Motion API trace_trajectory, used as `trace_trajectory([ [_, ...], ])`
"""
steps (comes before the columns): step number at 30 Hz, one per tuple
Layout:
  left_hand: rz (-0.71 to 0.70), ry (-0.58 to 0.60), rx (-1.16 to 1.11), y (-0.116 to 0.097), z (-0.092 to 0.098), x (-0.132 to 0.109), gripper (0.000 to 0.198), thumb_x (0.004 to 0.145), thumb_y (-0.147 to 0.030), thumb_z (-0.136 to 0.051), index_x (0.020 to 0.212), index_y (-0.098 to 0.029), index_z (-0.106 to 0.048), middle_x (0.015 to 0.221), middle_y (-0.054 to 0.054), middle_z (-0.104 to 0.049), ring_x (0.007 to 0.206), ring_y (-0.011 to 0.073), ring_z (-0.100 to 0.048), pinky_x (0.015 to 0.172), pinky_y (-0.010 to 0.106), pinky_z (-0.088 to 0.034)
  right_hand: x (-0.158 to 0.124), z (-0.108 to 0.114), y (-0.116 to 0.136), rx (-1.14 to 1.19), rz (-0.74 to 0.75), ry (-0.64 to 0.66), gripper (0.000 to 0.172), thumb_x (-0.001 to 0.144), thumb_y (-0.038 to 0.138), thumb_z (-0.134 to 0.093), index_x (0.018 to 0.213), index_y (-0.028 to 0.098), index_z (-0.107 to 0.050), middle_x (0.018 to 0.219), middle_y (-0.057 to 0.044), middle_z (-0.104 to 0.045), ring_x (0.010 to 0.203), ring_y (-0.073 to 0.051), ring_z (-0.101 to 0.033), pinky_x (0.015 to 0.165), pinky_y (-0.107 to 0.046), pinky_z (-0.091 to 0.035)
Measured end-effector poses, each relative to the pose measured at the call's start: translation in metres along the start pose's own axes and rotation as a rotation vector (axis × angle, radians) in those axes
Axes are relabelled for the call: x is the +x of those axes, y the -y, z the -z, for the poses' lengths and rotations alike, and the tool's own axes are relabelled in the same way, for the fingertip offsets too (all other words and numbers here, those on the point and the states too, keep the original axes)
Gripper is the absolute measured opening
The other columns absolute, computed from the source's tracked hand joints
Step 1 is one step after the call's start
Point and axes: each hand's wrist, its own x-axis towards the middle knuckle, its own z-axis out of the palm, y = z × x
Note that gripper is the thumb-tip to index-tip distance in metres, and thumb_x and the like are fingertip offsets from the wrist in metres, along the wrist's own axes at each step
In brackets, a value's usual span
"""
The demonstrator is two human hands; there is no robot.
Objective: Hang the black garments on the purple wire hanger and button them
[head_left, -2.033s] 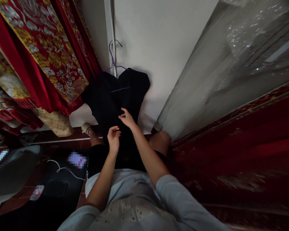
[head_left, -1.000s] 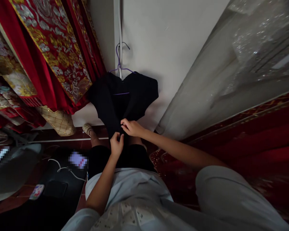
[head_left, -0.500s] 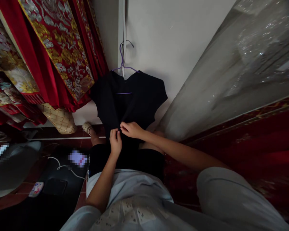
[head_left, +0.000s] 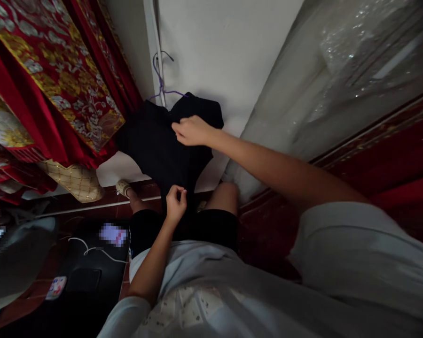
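A black top hangs by its shoulders on a purple wire hanger against the wall. My right hand is closed in front of the upper chest, thumb and fingers pinched at the front edge of the cloth. Lower down, near the hem, my left hand also pinches, thumb tip against the forefinger, on the lower front of the same top. Dark cloth and dim light hide exactly which part each set of fingertips grips.
Red embroidered garments hang at the left, with a quilted gold piece below them. A black seat or case carries a phone and a white cable. Plastic-wrapped material stands at the right.
My right hand has moved up from beside my left hand to the upper chest. The neckline now looks closed over, hiding the hanger's lower bar. My left hand stays low.
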Motion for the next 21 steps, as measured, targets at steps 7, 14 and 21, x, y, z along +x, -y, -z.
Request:
trace_trajectory([
  [7,-0.058,0.072,0.027,-0.007,-0.001,0.001,0.021,0.102,-0.033,-0.055,0.087,-0.020,-0.057,0.084,0.004,-0.062,0.082,0.0190,-0.061,0.078,0.030,-0.047,0.018,0.043,-0.028,0.068,-0.154,-0.132,0.021,0.095,0.020,-0.047,0.105,0.014,-0.065,0.089,-0.009,-0.067,0.087,-0.025,-0.064,0.082,-0.038,-0.048],
  [14,-0.086,0.178,0.108,0.004,0.014,0.000,0.017,0.100,-0.027,-0.054,0.085,-0.020,-0.056,0.085,0.006,-0.062,0.081,0.0200,-0.061,0.076,0.031,-0.048,0.017,0.033,-0.018,0.160,-0.145,-0.131,0.014,0.086,0.016,-0.053,0.095,0.013,-0.064,0.086,-0.006,-0.065,0.082,-0.023,-0.063,0.083,-0.040,-0.052],
  [21,-0.120,0.198,0.188,0.018,0.028,0.009,0.015,0.100,-0.026,-0.053,0.087,-0.020,-0.057,0.087,0.007,-0.063,0.086,0.0223,-0.062,0.081,0.034,-0.049,0.012,0.054,-0.017,0.276,-0.169,0.010,0.013,0.085,0.016,-0.056,0.094,0.011,-0.065,0.086,-0.003,-0.063,0.084,-0.019,-0.065,0.082,-0.034,-0.052],
])
